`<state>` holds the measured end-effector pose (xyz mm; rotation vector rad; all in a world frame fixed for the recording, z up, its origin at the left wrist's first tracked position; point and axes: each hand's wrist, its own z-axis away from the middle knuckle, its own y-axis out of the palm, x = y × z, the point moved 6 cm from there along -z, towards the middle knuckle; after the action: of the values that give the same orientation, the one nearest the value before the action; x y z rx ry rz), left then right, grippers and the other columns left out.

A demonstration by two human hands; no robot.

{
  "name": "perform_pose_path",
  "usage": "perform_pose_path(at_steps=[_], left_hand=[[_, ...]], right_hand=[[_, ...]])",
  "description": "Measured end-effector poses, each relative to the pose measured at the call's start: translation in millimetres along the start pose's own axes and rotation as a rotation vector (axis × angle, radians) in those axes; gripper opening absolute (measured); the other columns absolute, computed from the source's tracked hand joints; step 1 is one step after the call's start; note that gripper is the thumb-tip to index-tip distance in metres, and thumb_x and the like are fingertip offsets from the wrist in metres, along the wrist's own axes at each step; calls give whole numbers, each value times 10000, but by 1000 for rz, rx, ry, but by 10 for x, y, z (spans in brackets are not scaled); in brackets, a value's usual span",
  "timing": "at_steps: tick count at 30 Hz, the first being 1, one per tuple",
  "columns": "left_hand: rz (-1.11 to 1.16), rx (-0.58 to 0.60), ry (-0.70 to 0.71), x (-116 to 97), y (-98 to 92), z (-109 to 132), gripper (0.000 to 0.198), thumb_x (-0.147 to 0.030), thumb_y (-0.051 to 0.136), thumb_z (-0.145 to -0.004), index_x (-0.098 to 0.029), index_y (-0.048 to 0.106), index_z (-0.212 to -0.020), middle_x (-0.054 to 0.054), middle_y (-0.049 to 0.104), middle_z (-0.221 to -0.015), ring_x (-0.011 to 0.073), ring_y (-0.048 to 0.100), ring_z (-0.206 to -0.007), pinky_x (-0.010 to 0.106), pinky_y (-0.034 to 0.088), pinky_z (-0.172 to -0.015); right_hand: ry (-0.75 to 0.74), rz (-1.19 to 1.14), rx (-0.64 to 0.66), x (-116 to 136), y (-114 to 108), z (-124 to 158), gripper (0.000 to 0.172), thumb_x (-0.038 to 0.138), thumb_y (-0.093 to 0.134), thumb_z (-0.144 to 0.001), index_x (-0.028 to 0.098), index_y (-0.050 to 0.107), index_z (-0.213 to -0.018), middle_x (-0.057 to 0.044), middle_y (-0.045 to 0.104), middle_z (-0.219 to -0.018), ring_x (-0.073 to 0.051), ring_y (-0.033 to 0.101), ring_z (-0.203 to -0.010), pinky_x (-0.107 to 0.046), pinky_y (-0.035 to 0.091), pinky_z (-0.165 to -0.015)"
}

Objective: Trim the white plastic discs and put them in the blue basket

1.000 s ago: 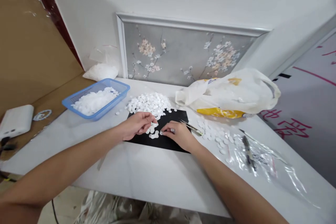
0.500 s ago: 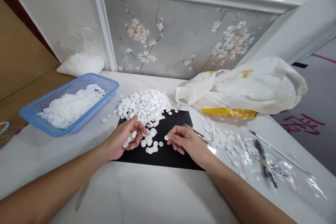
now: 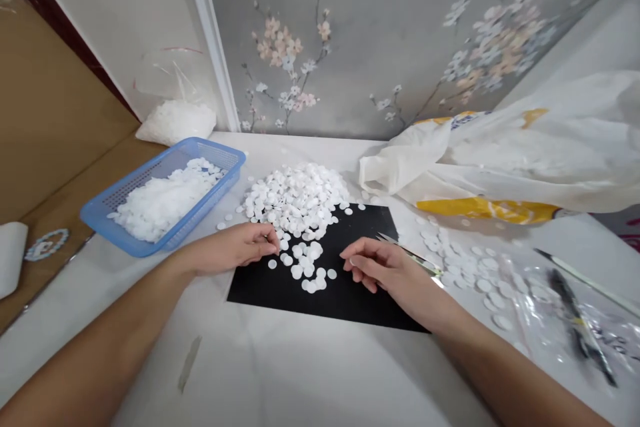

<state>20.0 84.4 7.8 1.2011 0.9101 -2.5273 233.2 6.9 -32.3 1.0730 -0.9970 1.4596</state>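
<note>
My left hand [image 3: 240, 248] is palm down with curled fingers at the left side of a black mat [image 3: 350, 303]. Whatever lies under its fingers is hidden. Over the right half of the mat hangs my right hand [image 3: 383, 265], thumb against bent index finger; no disc shows at the tips. Between the hands lie loose small white discs [image 3: 311, 260], one of them just left of my right fingertips. Behind them a large heap of white discs [image 3: 295, 193] covers the mat's back left. Scissors [image 3: 415, 257] lie partly behind my right hand.
A blue basket [image 3: 107, 230] of white pieces stands left, with a filled clear bag [image 3: 177, 121] behind. At right are a white plastic bag [image 3: 500, 173], scattered discs [image 3: 465, 263], a black-handled tool [image 3: 583, 323] on clear bags and a thin white stick [image 3: 590, 280]. A framed panel [image 3: 345, 73] stands behind.
My left hand has turned from palm up, with discs showing in it, to palm down. The disc at my right fingertips no longer shows. The view has shifted, moving everything rightward.
</note>
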Motion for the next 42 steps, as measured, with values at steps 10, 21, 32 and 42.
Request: perform_pose_path(at_steps=[10, 21, 32, 42], left_hand=[[-480, -84, -46, -20, 71, 30, 136, -294, 594, -756, -253, 532, -869, -56, 492, -629, 137, 467, -577, 234, 257, -510], [-319, -178, 13, 81, -7, -40, 150, -293, 648, -719, -247, 570, -838, -55, 501, -587, 145, 448, -527, 236, 232, -504], [-477, -246, 79, -96, 92, -40, 91, -298, 552, -828, -231, 552, -767, -13, 559, -648, 168, 487, -607, 245, 233, -543], [610, -80, 56, -69, 159, -61, 179, -265, 503, -751, -201, 371, -649, -30, 498, -574, 58, 281, -410, 195, 122, -392]], right_hand=[[-117, 301, -53, 68, 16, 15, 177, 339, 487, -875, 215, 612, -895, -15, 595, -786, -122, 516, -616, -247, 388, -516], [-260, 564, -38, 95, 148, 12, 125, 278, 604, -828, 263, 689, -918, -27, 565, -809, -142, 502, -595, -289, 415, -557], [-140, 323, -69, 100, 105, -8, 117, 235, 569, -798, 214, 491, -713, 9, 590, -718, -111, 444, -580, -249, 353, -541], [-143, 342, 41, 190, 188, -150, 114, 288, 554, -840, 209, 608, -778, 18, 569, -666, -125, 496, -610, -254, 370, -573]])
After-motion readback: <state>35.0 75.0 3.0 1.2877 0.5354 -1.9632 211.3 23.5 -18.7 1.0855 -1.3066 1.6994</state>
